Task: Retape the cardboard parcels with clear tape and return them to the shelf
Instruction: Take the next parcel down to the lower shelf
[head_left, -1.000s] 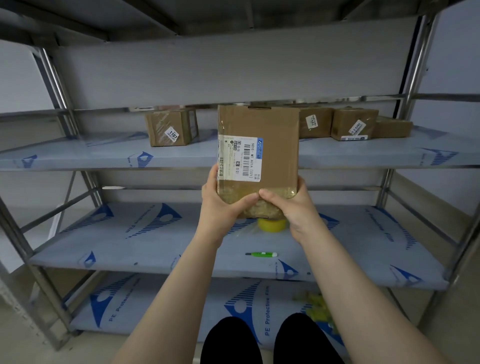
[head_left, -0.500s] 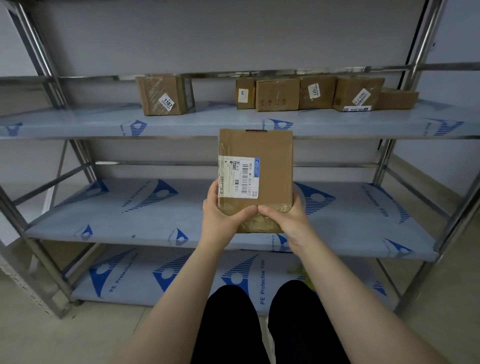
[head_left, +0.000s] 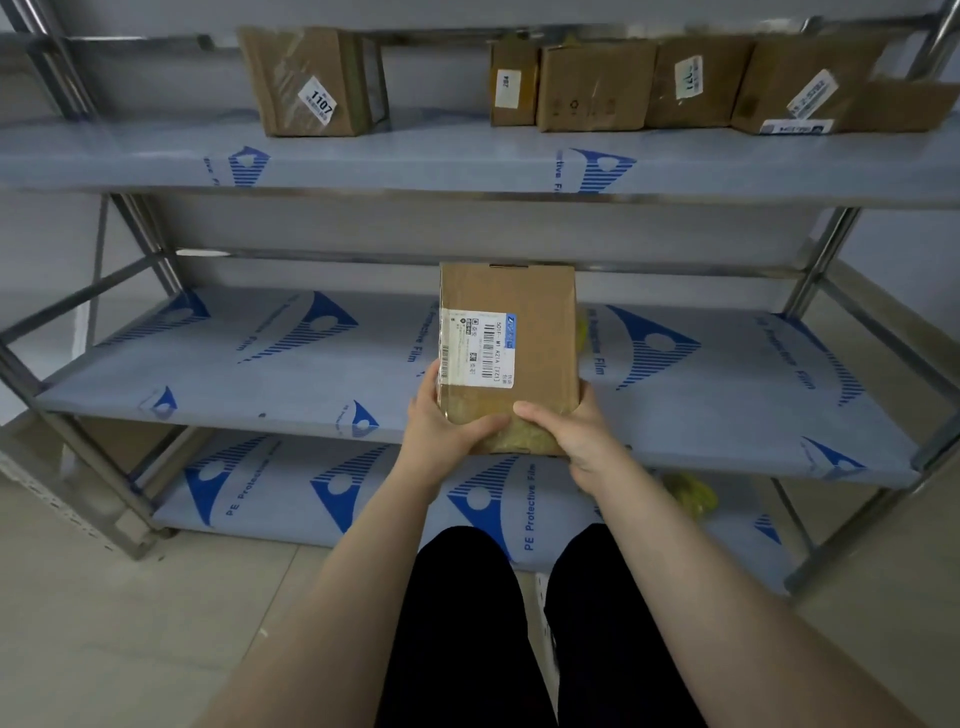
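Plainly, a steel shelving rack (head_left: 815, 270) with grey boards under blue-printed protective film is filling most of the frame, its middle shelf (head_left: 260, 374) running across the centre. Along the upper shelf (head_left: 415, 166) at the top of the frame, brown cardboard parcels are sitting: one box with a white "1107" sticker (head_left: 291, 78) at upper left, and a row of boxes (head_left: 597, 83) standing side by side at upper right. At centre frame, a flat brown cardboard parcel (head_left: 540, 332) is hanging tilted up in front of the middle shelf, resting on nothing. The left hand (head_left: 441, 436) is gripping its lower left corner, thumb lying across the front; the right hand (head_left: 576, 431) is gripping the lower right corner likewise. A white barcode label (head_left: 480, 351) is showing on the parcel's left half, and glossy tape (head_left: 519, 441) is wrinkling across its near end. Judging by that tape, sealing is looking finished and the return is in hand; the next move is probably calling for raising the parcel into the upper shelf's gap without knocking its neighbours.
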